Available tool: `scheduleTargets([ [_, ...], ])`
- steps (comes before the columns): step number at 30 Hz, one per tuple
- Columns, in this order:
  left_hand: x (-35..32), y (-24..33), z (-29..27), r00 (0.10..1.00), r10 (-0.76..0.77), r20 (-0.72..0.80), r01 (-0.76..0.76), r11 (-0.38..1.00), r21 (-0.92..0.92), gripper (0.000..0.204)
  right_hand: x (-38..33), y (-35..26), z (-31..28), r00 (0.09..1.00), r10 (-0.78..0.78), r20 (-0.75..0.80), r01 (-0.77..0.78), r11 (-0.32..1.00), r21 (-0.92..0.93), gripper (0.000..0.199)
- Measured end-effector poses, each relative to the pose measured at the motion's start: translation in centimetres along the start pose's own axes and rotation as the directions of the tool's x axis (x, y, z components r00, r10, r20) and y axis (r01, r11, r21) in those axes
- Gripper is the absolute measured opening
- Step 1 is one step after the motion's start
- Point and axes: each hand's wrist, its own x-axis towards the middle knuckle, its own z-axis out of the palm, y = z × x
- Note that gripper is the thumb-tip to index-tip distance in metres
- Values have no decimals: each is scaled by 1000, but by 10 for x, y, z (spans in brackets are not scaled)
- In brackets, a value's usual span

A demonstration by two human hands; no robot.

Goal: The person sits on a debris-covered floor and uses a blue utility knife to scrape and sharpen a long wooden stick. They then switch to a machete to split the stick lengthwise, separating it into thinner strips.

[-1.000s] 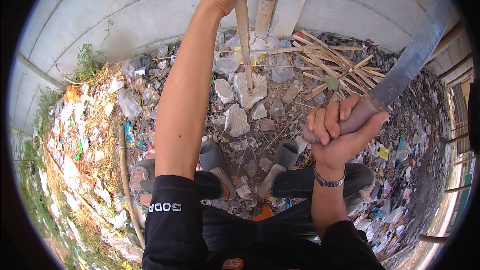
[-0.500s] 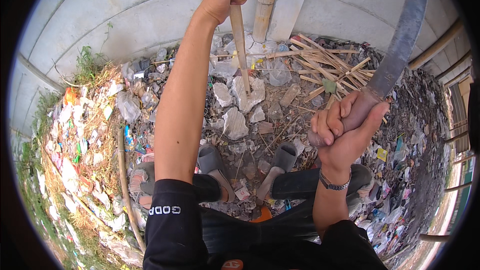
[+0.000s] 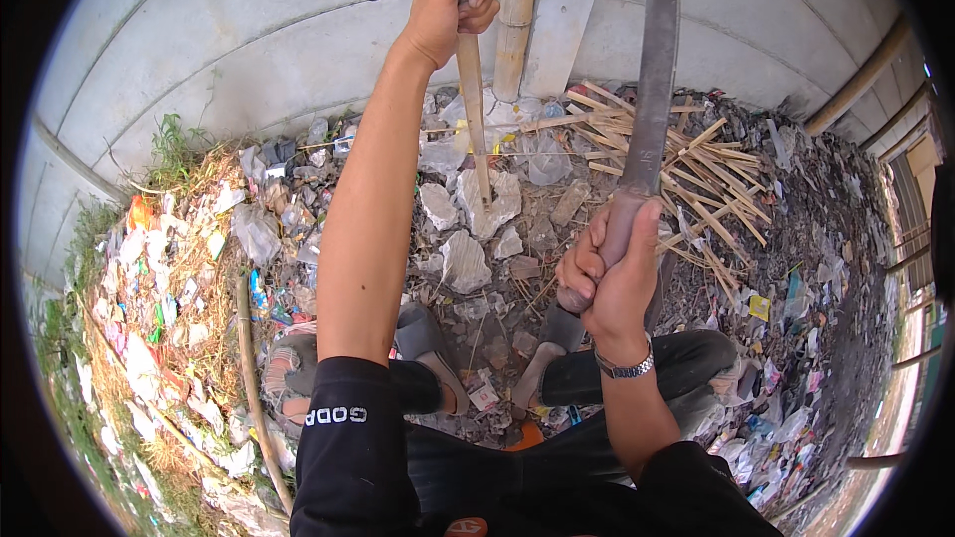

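Observation:
My left hand [image 3: 445,18] is closed round the upper part of a bamboo strip [image 3: 472,89]. The strip stands nearly upright, its lower end on a broken pale stone [image 3: 505,203] on the ground. In my right hand [image 3: 622,273] is a machete [image 3: 658,70], gripped by its rounded handle. Its long dark blade points up and away, to the right of the strip and apart from it. A pile of split bamboo sticks [image 3: 741,179] lies beyond my right hand, partly behind the blade.
A grey concrete wall [image 3: 279,50] rises at the far side, with a bamboo pole [image 3: 517,20] upright against it. Litter [image 3: 169,308] and rubble cover the ground. A long stick [image 3: 249,368] lies at the left. My sandalled feet [image 3: 423,333] are below the stones.
My right hand has brought the machete left and lower, nearer the bamboo strip, and its blade is now more upright. My left hand still holds the strip on the stone.

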Motion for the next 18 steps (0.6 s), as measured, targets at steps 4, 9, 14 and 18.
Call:
scheduleTargets([
  [4,3,-2,-3,1000,2,26,-2,1000,-13,76,8,39,-5,874,-474,109,479,878,-22,60],
  [9,1,0,-8,999,3,35,-1,998,-61,78,-2,137,-69,737,638,-225,-669,735,-107,66],
  [14,-5,0,-11,999,-2,34,3,999,-34,77,21,62,-46,907,376,-191,-398,913,-91,63],
  [18,3,-3,-15,1000,16,22,-16,999,-41,79,26,7,-2,966,-248,-72,247,969,-16,61],
])
